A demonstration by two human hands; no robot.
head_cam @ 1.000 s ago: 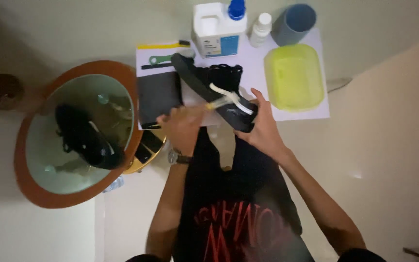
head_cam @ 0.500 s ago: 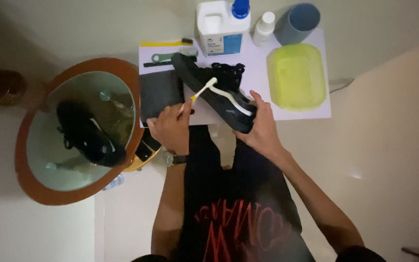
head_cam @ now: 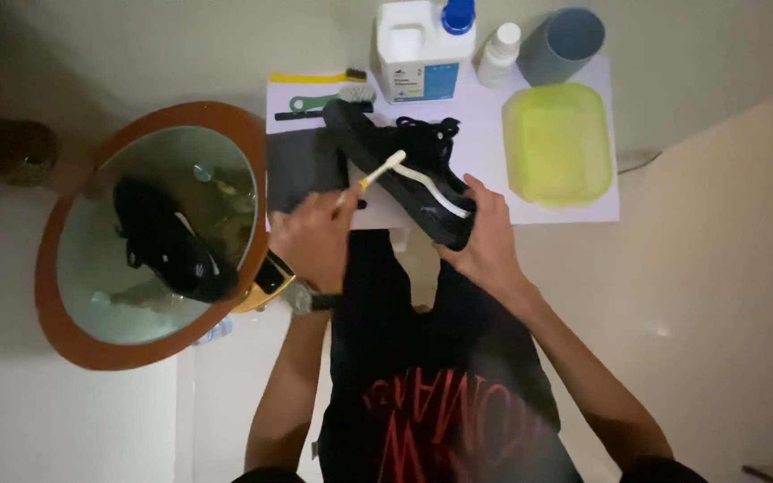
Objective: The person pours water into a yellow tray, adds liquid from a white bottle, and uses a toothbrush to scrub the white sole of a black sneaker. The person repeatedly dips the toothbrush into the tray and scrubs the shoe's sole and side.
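- Right hand (head_cam: 487, 240) has its fingers wrapped round the heel end of a black sneaker (head_cam: 400, 170), holding it over the white mat (head_cam: 583, 207).
- Left hand (head_cam: 315, 237) is pinching a small white toothbrush (head_cam: 378, 173), bristle end up against the shoe's side, I think, it's kinda dim.
- Second black shoe (head_cam: 167, 246) sits in the orange-rimmed basin (head_cam: 64, 331) of water.
- Yellow-green tub (head_cam: 556, 143), white jug (head_cam: 422, 49), small bottle (head_cam: 498, 54) and blue cup (head_cam: 561, 45) at the back.
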